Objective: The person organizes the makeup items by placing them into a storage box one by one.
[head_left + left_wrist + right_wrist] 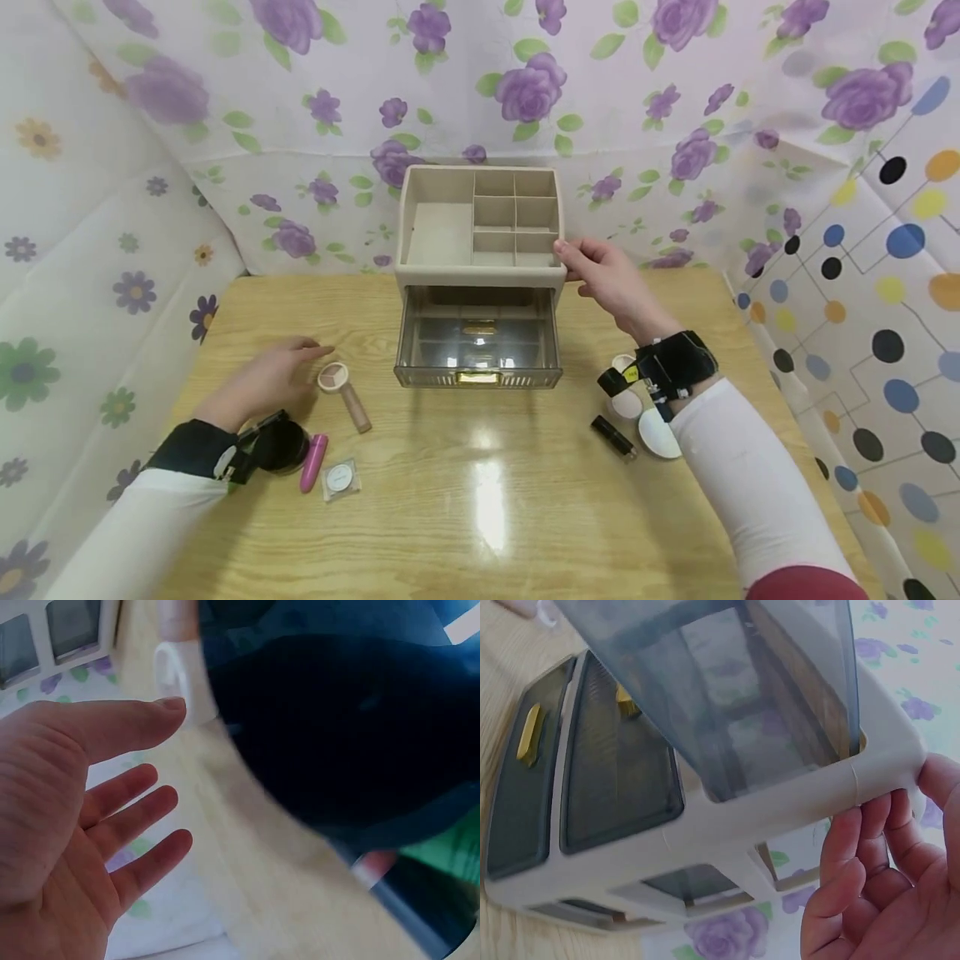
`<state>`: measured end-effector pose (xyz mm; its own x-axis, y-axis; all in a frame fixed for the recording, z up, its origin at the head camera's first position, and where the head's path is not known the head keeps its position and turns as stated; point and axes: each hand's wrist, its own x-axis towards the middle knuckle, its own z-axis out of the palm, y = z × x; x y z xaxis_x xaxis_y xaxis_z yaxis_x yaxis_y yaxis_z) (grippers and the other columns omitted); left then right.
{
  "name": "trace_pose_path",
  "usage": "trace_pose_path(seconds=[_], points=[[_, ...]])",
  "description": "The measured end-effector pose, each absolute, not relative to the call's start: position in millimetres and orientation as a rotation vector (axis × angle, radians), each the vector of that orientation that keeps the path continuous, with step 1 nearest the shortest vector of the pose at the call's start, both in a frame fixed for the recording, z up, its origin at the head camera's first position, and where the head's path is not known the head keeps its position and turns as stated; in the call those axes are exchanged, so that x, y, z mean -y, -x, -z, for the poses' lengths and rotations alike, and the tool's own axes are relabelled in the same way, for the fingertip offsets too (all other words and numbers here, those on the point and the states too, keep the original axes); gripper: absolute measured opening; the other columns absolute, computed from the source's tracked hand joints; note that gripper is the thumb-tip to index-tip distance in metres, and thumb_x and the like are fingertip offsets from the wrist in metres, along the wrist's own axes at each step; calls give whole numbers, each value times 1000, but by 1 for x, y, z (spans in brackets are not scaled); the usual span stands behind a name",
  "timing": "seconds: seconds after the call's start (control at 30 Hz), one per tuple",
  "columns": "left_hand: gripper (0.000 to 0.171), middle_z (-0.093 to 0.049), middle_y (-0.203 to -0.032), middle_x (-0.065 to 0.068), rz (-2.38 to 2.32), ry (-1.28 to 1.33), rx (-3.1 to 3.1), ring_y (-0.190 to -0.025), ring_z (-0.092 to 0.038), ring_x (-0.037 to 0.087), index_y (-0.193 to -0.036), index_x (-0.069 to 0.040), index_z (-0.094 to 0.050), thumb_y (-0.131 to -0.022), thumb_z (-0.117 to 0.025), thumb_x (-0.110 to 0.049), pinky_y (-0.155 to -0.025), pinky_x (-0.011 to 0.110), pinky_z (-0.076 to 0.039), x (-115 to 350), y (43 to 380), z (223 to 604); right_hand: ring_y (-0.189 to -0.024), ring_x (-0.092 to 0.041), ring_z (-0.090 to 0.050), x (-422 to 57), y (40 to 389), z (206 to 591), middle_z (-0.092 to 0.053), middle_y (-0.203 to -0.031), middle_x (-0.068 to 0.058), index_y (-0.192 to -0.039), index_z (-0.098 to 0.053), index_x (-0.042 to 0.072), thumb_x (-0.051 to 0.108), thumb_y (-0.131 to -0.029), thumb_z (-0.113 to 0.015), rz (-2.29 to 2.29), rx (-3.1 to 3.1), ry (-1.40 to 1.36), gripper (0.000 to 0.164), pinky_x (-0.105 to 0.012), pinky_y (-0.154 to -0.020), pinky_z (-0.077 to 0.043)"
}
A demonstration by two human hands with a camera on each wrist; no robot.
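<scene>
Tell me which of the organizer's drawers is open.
The top drawer, just below the compartments: it is pulled out, while the middle drawer and bottom drawer are closed.

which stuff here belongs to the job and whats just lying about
Likely in the job:
cosmetics organizer, gripped by the right hand
its open drawer
round palette, near the left hand

Seemingly just lying about:
pink tube
black tube
clear-wrapped disc
larger white disc

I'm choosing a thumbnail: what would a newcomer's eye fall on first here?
Probably the cream organizer at the far middle of the table, its smoky drawer pulled out and the right hand gripping the organizer's right edge. Next comes the purple-flowered cloth behind it. Then the pink tube, lying on the left.
</scene>
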<state>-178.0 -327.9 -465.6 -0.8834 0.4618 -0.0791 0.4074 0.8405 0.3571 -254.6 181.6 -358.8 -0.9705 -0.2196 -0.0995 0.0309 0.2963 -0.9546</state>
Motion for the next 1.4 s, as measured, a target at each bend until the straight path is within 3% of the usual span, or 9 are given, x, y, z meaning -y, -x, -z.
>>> trace_pose_path(seconds=[0.3,0.63,0.9,1.4], points=[[63,-63,-127,28,-458,-781,-2861,-100,-68,37,-139,2,-69,-78,-81,11,-79,49,-59,324,182,484,-108,-21,-65,-185,259,348,-69,-101,0,-114,-66,9,59,-106,-61,1599,-2389,179,50,-38,-86,-45],[57,-65,-129,27,-421,-797,-2871,-109,-68,42,-138,-1,-71,-84,-88,2,-90,56,-59,313,181,481,-107,-22,-64,-185,257,349,-67,-101,-1,-111,-64,9,57,-106,-60,1604,-2397,179,48,-40,-86,-47],[49,-71,-119,18,-451,-830,-2864,-104,-70,36,-130,-4,-76,-83,-88,4,-86,52,-60,314,183,486,-108,-21,-63,-184,257,351,-66,-106,-1,-112,-64,10,57,-107,-60,1621,-2386,184,48,-36,-86,-46],[43,-72,-113,16,-447,-849,-2849,-98,-70,29,-127,-2,-76,-86,-86,3,-82,46,-60,316,185,485,-106,-20,-63,-184,257,350,-65,-107,1,-110,-64,9,55,-108,-59,1628,-2375,196,46,-38,-87,-46]])
